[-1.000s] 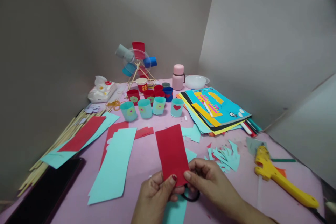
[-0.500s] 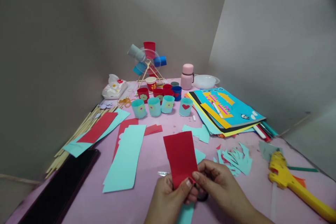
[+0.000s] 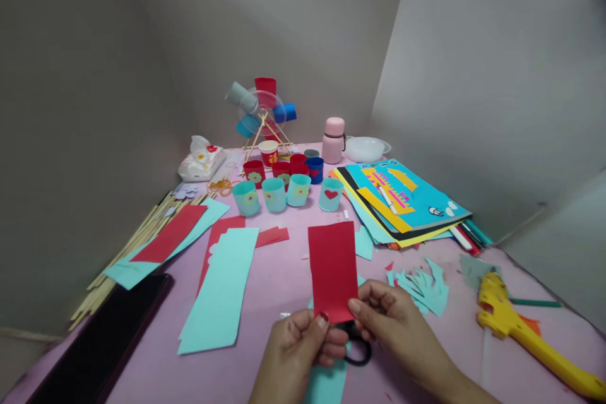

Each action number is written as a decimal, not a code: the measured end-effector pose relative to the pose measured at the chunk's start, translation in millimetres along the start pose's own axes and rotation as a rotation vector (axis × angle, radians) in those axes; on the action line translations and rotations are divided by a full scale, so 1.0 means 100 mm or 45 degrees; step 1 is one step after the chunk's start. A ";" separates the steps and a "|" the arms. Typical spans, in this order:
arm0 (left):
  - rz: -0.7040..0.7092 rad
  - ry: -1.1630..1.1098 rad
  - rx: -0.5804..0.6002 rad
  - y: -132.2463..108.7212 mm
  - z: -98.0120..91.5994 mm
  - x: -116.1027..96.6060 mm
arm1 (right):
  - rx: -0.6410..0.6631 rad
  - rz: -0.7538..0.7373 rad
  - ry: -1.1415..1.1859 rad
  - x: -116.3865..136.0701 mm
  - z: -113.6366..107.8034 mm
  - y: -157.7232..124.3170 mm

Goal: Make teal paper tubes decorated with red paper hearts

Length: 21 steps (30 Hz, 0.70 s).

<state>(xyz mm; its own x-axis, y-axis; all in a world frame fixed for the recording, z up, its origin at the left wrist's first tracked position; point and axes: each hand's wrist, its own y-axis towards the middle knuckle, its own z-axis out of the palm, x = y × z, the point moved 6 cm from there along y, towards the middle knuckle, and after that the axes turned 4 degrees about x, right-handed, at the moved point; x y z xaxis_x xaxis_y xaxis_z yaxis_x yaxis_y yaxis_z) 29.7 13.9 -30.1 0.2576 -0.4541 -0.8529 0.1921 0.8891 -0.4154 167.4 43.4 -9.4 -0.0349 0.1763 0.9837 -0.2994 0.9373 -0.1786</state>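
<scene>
A rectangle of red paper (image 3: 333,271) is held upright in front of me. My left hand (image 3: 307,341) pinches its bottom left corner, thumb on the near face. The lower right edge is gripped between the thumb and fingers of my right hand (image 3: 388,315). Beneath the hands lie scissors (image 3: 358,353); a black handle loop shows, and the rest is mostly covered. A light blue paper strip (image 3: 326,382) lies under them on the table. Left of my hands rests a stack of light blue paper strips (image 3: 220,293).
Light blue paper cups (image 3: 274,194) and red ones stand behind, before a pinwheel-like wheel on sticks (image 3: 262,113). Right are coloured paper sheets (image 3: 402,196), paper scraps (image 3: 426,287) and a yellow glue gun (image 3: 516,322). Left are a phone (image 3: 104,341) and wooden sticks (image 3: 132,240).
The red paper has straightened from a tilt and moved slightly up. My left hand has shifted a little left, and more of the scissors' black handle shows. The view has turned slightly right.
</scene>
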 end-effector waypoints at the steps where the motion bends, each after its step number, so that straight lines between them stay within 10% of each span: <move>1: -0.001 -0.015 0.007 0.00 0.00 0.00 | 0.006 0.024 0.024 -0.02 0.00 0.01; 21: 0.126 -0.062 0.023 -0.02 0.02 -0.12 | 0.095 0.059 0.215 -0.06 0.03 0.01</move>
<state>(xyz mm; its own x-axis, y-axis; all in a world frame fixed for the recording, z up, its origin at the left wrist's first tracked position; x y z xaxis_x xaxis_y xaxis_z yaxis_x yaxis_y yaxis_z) 28.0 17.7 -18.9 0.3216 -0.3670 -0.8728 0.1808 0.9287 -0.3239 164.0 42.6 -15.6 0.1088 0.2727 0.9559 -0.3711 0.9032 -0.2154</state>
